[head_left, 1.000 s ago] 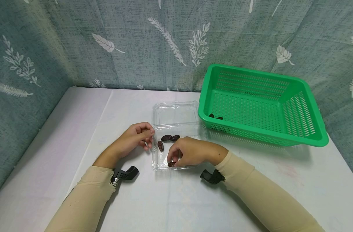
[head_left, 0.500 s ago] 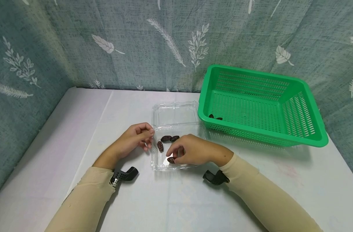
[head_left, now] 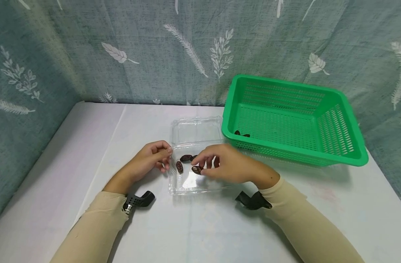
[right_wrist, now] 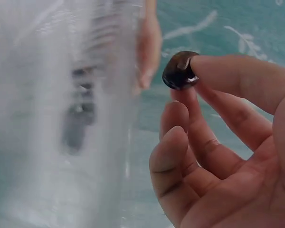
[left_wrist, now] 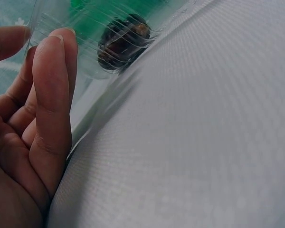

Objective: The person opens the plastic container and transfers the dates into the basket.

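In the head view my right hand (head_left: 224, 163) pinches a dark brown, glossy date (head_left: 196, 170) over the clear plastic clamshell box (head_left: 184, 188). The right wrist view has this date (right_wrist: 178, 71) between thumb and fingertips, while the other fingers curl loosely beneath. At the box's left side, my left hand (head_left: 154, 156) holds the rim, thumb at the edge and fingers against the outer wall. Inside lie a date (head_left: 179, 167) near the left wall and another date (head_left: 186, 157) behind it. A further date (head_left: 194, 157) is partly hidden by the right fingers.
A green perforated basket (head_left: 295, 157) stands at the back right, close beside the box, with dates (head_left: 237, 133) at its near left corner. The box's lid (head_left: 197, 131) lies open toward the back. A patterned curtain (head_left: 137, 73) rises behind the white-covered table (head_left: 88, 153).
The right hand has moved back and slightly right, lifting the pinched date from near the box's front edge toward its middle. The left hand stays at the rim. The head view has shifted slightly.
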Demonstrator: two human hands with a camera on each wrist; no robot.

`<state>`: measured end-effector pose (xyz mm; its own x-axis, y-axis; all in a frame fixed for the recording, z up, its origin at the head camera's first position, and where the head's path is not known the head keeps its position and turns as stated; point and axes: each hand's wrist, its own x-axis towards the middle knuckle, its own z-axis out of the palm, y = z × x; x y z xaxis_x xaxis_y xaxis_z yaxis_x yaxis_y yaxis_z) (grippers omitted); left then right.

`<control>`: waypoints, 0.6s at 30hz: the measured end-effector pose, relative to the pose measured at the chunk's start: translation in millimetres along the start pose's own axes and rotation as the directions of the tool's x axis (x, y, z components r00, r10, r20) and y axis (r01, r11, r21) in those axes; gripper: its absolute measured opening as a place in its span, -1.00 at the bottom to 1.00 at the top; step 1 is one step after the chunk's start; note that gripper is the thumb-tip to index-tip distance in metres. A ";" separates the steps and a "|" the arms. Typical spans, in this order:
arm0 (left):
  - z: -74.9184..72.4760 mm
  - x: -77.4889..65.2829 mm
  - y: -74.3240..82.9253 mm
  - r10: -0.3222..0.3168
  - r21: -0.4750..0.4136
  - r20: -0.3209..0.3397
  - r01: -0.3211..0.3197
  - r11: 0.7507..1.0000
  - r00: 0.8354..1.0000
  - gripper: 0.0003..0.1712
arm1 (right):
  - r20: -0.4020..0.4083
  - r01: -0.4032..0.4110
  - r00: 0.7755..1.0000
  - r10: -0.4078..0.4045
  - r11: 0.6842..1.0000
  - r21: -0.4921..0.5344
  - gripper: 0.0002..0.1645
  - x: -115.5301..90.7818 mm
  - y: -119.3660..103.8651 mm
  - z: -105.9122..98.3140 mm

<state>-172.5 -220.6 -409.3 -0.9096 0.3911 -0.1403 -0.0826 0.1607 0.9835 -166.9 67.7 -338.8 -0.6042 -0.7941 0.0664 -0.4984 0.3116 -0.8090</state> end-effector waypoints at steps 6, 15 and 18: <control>-1.0 -0.2 -0.9 0.004 -0.008 0.003 -0.004 1.000 1.000 -0.74 | -0.122 0.004 0.993 -0.003 1.000 0.009 -0.65 -7.9 -7.1 -14.3; -1.3 -1.6 -1.8 0.008 -0.015 0.007 -0.008 1.000 1.000 -0.70 | -0.292 -0.063 0.953 0.080 0.996 0.070 -0.60 -17.3 -8.8 -36.6; 0.0 -1.4 -1.3 0.004 -0.016 0.005 -0.004 1.000 1.000 -0.71 | -0.355 -0.078 0.927 0.121 0.988 0.132 -0.63 -19.6 -6.5 -44.3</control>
<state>-171.2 -221.3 -410.4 -0.9079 0.3963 -0.1370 -0.0855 0.1449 0.9857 -179.4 104.4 -308.9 -0.8411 -0.5130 0.1712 -0.3632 0.3014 -0.8816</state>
